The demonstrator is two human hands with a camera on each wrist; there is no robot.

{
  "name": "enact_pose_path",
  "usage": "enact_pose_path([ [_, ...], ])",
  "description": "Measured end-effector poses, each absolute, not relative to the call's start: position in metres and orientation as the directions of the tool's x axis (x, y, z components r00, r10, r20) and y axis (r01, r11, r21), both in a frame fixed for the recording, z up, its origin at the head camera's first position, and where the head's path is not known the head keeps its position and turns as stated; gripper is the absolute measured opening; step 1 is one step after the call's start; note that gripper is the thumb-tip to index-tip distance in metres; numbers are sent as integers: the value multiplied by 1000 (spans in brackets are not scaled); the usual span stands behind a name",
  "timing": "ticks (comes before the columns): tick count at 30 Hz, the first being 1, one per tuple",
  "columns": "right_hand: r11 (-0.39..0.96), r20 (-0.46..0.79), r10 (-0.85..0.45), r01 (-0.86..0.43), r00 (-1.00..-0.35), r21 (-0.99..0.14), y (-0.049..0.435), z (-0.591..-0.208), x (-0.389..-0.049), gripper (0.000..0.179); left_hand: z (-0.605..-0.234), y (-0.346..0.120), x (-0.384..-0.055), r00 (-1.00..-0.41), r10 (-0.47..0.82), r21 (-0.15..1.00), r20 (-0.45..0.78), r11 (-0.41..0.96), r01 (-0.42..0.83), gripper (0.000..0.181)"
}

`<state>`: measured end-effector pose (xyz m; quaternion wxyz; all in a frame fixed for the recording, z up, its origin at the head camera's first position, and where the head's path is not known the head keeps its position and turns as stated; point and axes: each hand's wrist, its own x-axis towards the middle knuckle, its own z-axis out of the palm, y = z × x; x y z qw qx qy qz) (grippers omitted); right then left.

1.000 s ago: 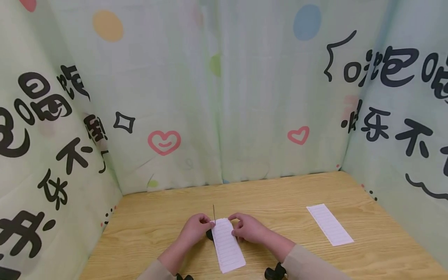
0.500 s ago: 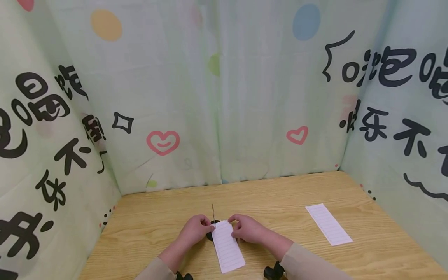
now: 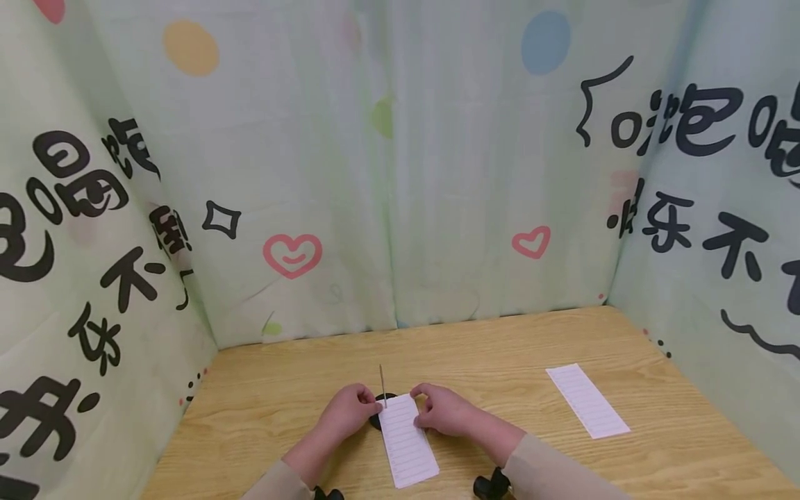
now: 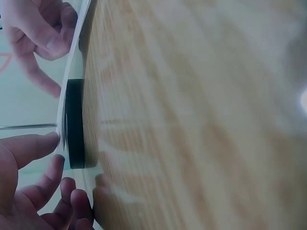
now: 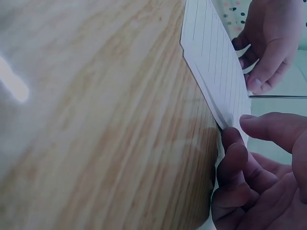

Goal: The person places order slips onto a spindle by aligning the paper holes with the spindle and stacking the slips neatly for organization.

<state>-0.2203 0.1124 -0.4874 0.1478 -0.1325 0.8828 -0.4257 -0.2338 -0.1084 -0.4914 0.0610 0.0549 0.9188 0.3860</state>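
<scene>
A thin upright metal spike [image 3: 382, 382] rises from a round black base [image 3: 375, 421], partly covered by lined paper slips [image 3: 409, 444]. The spike comes up through the slips near their top left corner. With thumb and finger, my left hand [image 3: 347, 411] pinches that corner beside the spike. My right hand [image 3: 445, 410] holds the slips' right edge, thumb above and fingers below. In the left wrist view the paper lies just over the black base [image 4: 75, 124]. Several layered edges of the slips [image 5: 216, 67] show in the right wrist view.
Another lined paper slip [image 3: 587, 401] lies apart on the wooden table [image 3: 300, 368], to the right. Printed curtains [image 3: 462, 173] enclose the table at the back and both sides. Dark wrist gear [image 3: 492, 484] sits under the right sleeve.
The slips' top edge has come down a little on the spike, and more of the black base shows behind it. Both hands keep nearly the same place and hold.
</scene>
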Motion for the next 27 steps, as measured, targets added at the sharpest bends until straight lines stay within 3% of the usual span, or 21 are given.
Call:
enact_pose_path([
  [11,624,-88,-340,-154,-936,-766,138,-485,-220,43,-492,-118,-232,-979,198,730,-44,675,104,24],
  [27,661,-65,-273,-138,-960,-737,228,-468,-216,50,-489,-123,-230,-956,279,714,-91,687,132,48],
])
